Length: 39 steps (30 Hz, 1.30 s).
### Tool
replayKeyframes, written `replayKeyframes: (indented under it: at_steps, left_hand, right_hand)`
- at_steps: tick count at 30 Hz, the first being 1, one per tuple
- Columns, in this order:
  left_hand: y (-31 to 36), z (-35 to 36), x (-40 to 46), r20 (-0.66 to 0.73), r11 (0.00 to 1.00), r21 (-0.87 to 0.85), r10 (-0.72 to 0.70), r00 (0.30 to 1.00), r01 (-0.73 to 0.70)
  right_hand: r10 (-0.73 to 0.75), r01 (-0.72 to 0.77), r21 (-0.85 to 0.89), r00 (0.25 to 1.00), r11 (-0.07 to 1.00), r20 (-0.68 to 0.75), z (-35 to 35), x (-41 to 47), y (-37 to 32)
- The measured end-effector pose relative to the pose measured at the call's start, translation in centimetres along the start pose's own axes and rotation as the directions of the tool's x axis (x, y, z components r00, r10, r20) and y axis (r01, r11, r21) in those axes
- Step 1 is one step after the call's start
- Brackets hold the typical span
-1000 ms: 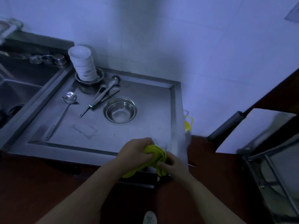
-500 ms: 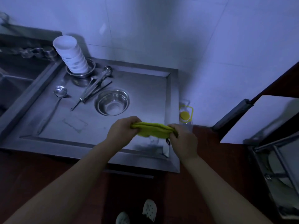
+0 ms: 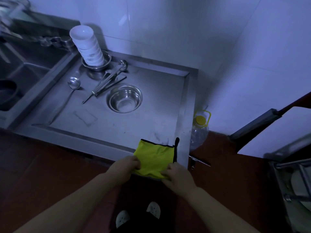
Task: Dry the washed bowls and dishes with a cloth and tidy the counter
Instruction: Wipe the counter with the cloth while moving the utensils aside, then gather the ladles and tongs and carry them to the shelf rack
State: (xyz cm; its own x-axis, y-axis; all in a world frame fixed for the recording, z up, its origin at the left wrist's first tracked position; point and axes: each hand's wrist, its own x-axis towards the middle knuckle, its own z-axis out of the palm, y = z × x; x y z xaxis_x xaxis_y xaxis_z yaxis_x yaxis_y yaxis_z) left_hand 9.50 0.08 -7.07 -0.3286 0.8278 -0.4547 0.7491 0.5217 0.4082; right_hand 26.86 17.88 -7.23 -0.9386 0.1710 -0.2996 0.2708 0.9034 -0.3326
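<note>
Head view dim — both hands [image 3: 152, 169] pinch yellow cloth [image 3: 154, 159] at counter [image 3: 101, 130] edge; fingertips seemingly hidden under fabric.

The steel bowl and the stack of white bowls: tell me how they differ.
The steel bowl is shiny metal; the stack of white bowls looks ceramic. The steel bowl sits alone, low, straight on the drainboard; the white bowls are nested many high, leaning, and rest in a metal dish at the back corner. Both stand mouth up, untouched by either hand.
</note>
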Motion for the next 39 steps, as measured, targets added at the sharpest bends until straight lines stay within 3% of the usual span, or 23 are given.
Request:
replayKeyframes:
  at_steps: [4, 7, 11, 17, 24, 31, 36, 39]
  left_hand:
    - [0.3, -1.7, -0.8, 0.001, 0.998, 0.017, -0.063, 0.998, 0.063]
    - [-0.2, -4.8, -1.3, -0.166, 0.987, -0.067, -0.153, 0.974, 0.144]
    - [-1.9, -10.1, -2.3, -0.391, 0.969, -0.132, -0.245, 0.887, 0.209]
    - [-6.5, -15.9, -3.7, -0.546, 0.958, -0.213, -0.281, 0.789, 0.193]
    - [-17.7, -20.3, -1.3, -0.536, 0.943, -0.291, -0.301, 0.789, 0.162]
    - [-31.0, -24.1, 4.2, -0.423, 0.92, -0.333, -0.34, 0.84, 0.205]
    - [-37.6, -25.1, 7.4, -0.312, 0.911, -0.294, -0.376, 0.873, 0.287]
    - [-39.7, -24.9, 10.3, -0.267, 0.922, -0.28, -0.343, 0.901, 0.268]
  right_hand:
    - [0.007, -0.007, -0.001, 1.0, 1.0, -0.018, -1.4, 1.2, 0.0]
    - [0.004, 0.0, 0.056, 0.997, 0.998, -0.078, -3.8, 3.1, -0.4]
    - [-0.029, 0.037, 0.05, 0.987, 0.998, -0.157, -7.8, 6.3, -2.1]
    - [-0.09, 0.104, 0.053, 0.971, 0.993, -0.222, -11.6, 12.5, -6.6]
    - [-0.047, 0.053, 0.024, 0.978, 0.998, -0.204, -12.7, 23.8, -12.8]
    - [0.226, -0.211, 0.157, 0.971, 0.965, -0.082, -11.1, 35.7, -19.1]
    - [0.427, -0.387, 0.332, 0.903, 0.86, -0.054, -10.7, 42.8, -22.0]
    - [0.556, -0.471, 0.492, 0.831, 0.732, -0.031, -10.1, 46.6, -22.5]
